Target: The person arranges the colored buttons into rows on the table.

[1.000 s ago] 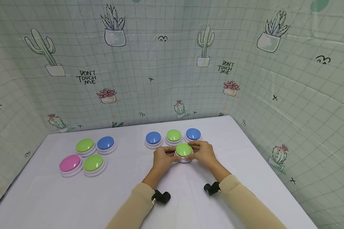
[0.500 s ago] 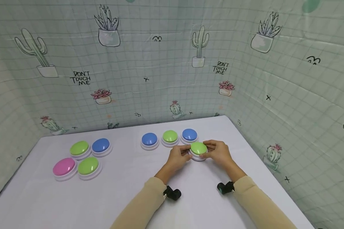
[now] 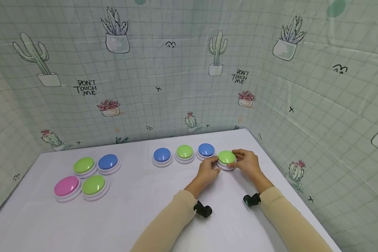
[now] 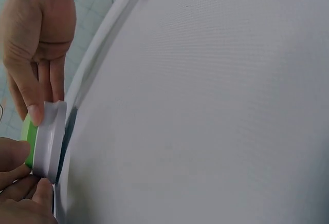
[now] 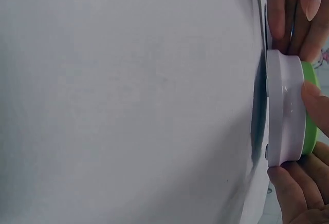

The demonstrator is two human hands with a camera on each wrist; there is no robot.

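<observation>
while both hands [image 3: 207, 172] flank a green button [image 3: 226, 158], the right [image 3: 250, 163] grips it.

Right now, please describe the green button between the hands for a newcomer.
On the white table, look near the back right corner. The green button there is the rightmost button. It alone sits between the left hand and right hand; its nearest neighbour is a blue button.
</observation>
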